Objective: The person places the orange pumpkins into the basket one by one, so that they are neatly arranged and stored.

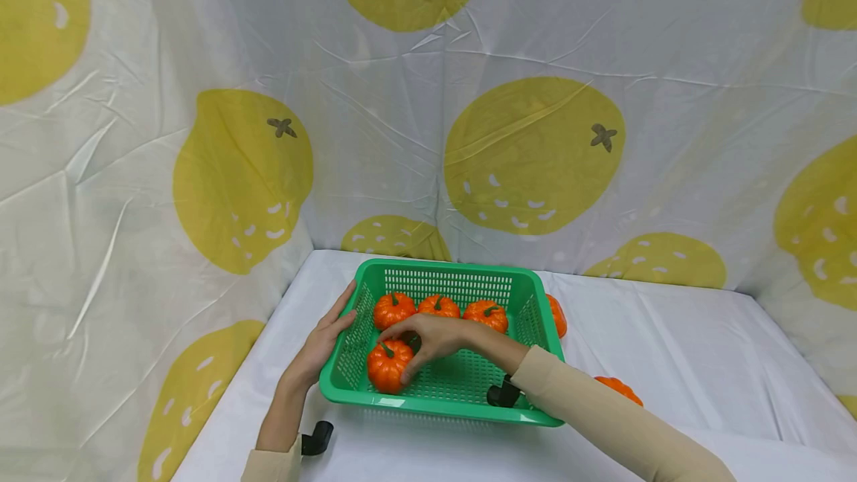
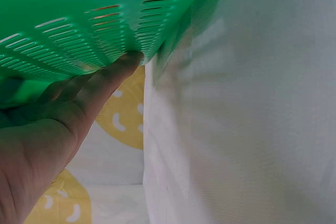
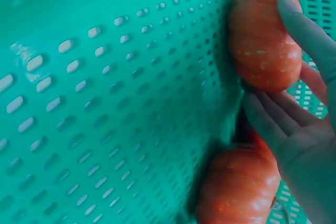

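A green plastic basket [image 1: 428, 405] with slotted walls stands on the white-covered table. My right hand [image 1: 431, 337] reaches into it and grips a small orange pumpkin [image 1: 387, 370] near the front left corner. In the right wrist view, thumb and fingers lie on either side of this pumpkin [image 3: 260, 38], and another pumpkin [image 3: 236, 187] sits beside the hand. My left hand [image 1: 321, 344] rests against the basket's left side, its fingers extended along the outer wall in the left wrist view. Three more pumpkins, including one at the back left [image 1: 393, 309], line the back of the basket.
Right of the basket, one pumpkin [image 1: 557, 316] is partly hidden behind its wall, and another [image 1: 617, 390] shows past my right sleeve [image 1: 602, 422]. Lemon-printed white cloth [image 1: 375, 132] hangs behind and to the left. A black wrist mount [image 1: 505, 394] is on my right forearm.
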`<state>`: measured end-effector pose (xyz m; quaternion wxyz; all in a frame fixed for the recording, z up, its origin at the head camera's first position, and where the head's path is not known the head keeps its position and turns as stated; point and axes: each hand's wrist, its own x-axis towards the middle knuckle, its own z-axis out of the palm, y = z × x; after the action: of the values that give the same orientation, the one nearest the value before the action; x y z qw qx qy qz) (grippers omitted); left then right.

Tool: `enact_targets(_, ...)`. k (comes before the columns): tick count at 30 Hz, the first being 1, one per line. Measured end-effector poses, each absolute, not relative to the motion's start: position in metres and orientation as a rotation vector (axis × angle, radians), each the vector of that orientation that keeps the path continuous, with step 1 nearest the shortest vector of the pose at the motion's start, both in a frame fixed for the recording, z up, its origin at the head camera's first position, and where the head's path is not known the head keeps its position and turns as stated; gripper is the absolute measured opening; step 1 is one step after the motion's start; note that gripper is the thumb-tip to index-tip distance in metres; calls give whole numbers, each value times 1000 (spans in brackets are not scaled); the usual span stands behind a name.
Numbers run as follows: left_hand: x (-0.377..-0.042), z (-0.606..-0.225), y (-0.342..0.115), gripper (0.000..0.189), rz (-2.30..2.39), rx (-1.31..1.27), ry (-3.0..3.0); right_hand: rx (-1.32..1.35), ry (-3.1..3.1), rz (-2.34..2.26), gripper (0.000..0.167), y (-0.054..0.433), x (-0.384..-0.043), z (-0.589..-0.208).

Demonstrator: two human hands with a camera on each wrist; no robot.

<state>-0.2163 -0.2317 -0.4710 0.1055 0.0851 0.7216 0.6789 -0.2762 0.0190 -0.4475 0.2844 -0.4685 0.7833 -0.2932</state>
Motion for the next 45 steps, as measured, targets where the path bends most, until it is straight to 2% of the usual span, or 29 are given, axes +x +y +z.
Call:
enact_targets(13,-215,-469,-231,59,2003,228,2111,-1279,2077,-768,73,18,-275,-445)
enact_targets(18,-215,-471,-229,59,2011,233,2089,-1305,2157,-656,81,16,-271,-442)
enact_targets(21,-215,-471,-229,59,2013,225,2089,-1333,2190,-572,86,18,-265,-433)
enact_targets(25,-215,-470,-230,59,2010,219,2106,-1335,2212,-517,85,31,-257,-408)
enact_targets(30,-216,-469,-231,60,1983,220,2156,-1246,2310,-563,78,71,-249,-374)
enact_targets(35,-216,-467,-229,60,1983,228,2156,-1171,2447,-789,67,135,-251,-356)
enact_targets(41,-215,-466,-229,59,1969,208,2169,-1049,2707,-996,52,222,-258,-364)
enact_targets(45,-213,-466,-229,59,1964,199,2173,-886,2826,-1012,52,264,-265,-386)
